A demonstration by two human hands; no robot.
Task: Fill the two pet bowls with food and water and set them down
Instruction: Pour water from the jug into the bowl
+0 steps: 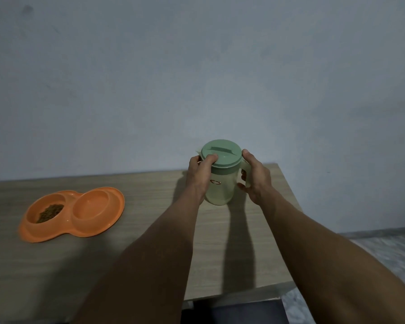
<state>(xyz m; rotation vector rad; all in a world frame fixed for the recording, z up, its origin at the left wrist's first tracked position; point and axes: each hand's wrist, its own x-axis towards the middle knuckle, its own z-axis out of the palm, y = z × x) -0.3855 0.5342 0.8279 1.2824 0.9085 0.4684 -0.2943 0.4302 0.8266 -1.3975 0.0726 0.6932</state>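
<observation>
A pale green pitcher [220, 188] with a darker green lid [221, 152] stands on the wooden table near its far right corner. My left hand [200, 174] wraps the pitcher's left side, thumb curled onto the lid's edge. My right hand [255, 178] grips the handle on the pitcher's right side. An orange double pet bowl [73, 213] lies at the left of the table. Its left bowl holds brown kibble [50, 212]; its right bowl [91, 204] looks dry and holds nothing.
The wooden table [150, 230] backs onto a grey wall. Its right edge drops to a pale patterned floor [384, 253]. A dark object [234, 312] shows under the front edge.
</observation>
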